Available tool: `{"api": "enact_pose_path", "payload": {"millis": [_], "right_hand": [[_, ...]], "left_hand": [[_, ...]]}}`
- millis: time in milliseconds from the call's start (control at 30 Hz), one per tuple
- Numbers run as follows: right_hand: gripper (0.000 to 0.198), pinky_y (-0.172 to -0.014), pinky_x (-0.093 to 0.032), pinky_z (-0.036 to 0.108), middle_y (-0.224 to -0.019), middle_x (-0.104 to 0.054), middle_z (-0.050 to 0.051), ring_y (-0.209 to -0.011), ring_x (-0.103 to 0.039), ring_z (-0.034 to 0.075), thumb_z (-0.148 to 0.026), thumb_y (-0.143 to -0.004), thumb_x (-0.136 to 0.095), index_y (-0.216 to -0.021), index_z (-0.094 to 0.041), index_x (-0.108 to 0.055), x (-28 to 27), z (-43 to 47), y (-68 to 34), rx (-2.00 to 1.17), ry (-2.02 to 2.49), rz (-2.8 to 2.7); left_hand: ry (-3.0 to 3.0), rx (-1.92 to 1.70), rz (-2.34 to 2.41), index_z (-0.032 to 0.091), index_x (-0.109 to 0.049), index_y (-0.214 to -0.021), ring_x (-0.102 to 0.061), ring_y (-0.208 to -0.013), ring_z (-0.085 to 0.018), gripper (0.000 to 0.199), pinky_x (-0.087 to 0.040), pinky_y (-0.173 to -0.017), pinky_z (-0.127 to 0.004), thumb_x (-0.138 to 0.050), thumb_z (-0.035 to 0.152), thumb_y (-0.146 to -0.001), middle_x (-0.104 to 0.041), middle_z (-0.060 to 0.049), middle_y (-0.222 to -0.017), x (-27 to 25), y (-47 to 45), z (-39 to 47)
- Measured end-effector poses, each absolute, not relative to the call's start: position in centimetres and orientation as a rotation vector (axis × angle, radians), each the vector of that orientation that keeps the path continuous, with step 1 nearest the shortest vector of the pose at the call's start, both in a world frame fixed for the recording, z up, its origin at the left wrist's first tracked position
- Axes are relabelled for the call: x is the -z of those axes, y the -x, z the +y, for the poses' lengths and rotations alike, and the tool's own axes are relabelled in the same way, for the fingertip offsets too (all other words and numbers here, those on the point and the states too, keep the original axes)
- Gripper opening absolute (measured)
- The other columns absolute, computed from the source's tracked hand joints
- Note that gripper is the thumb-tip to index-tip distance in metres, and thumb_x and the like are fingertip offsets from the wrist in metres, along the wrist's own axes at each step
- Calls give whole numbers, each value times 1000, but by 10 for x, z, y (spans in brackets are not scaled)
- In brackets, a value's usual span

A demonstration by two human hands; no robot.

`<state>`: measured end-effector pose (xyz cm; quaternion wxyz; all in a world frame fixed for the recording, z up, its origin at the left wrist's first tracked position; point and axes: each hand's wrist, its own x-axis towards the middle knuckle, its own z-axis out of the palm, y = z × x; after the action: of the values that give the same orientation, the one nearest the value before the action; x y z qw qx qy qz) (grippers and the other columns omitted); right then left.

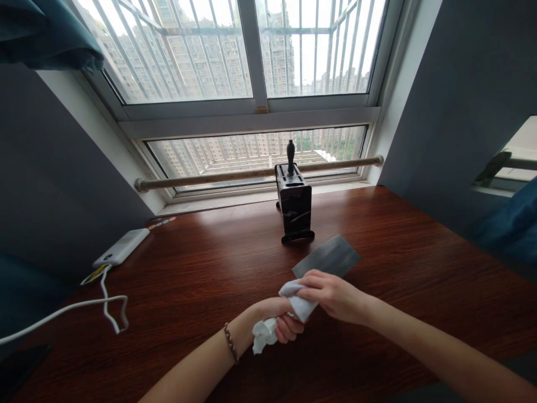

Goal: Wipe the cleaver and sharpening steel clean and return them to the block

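A cleaver with a broad grey rectangular blade points up and to the right, above the table. My left hand, a braided bracelet on its wrist, is closed around the handle end, which is hidden by fingers and paper. White tissue covers the place where handle and blade meet, and my right hand pinches it there. From beneath my left palm sticks out a crumpled white tissue end; whether both white parts are one piece I cannot tell.
Behind the blade stands a black knife block with one black-handled knife in it. A white power bank with a white cable lies at the left edge. The wooden table meets the window sill.
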<state>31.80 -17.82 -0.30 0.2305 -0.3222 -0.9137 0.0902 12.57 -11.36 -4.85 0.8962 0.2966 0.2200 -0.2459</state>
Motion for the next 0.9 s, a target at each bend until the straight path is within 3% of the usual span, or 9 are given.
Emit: {"api": "enact_pose_path", "payload": {"millis": [167, 300, 500, 900], "right_hand": [[15, -89, -38, 31, -93, -61, 6, -85, -47, 18, -9, -82, -47, -90, -16, -58, 5, -166, -299, 5, 792, -2818], [5, -77, -36, 31, -80, -59, 2, -74, -43, 18, -17, -76, -58, -81, -18, -57, -5, -148, -300, 94, 647, -3010], [7, -64, -29, 31, -72, -59, 2, -79, -42, 20, -23, -75, -62, -71, -19, -58, -17, -130, -291, 123, 415, -3158], [4, -66, -28, 33, -76, -63, 4, -82, -44, 22, -20, -76, -59, -72, -21, -59, -36, -101, -275, 182, 314, -3299]], "left_hand": [[-610, 559, 447, 21, -35, -59, -4, -35, -6, 26, 0, -36, -20, -47, 25, -80, -18, 8, -41, 51, -129, -112], [-614, 570, 434, 20, -31, -54, -5, -34, -6, 31, -1, -35, -20, -47, 25, -80, -17, 7, -40, 51, -131, -113], [-654, 558, 460, 19, -29, -53, -8, -35, -5, 32, -3, -36, -20, -49, 21, -78, -18, 7, -42, 46, -130, -116], [-708, 521, 482, 19, -28, -53, -13, -35, -3, 36, -6, -37, -19, -57, 22, -74, -19, 8, -44, 41, -127, -119]]}}
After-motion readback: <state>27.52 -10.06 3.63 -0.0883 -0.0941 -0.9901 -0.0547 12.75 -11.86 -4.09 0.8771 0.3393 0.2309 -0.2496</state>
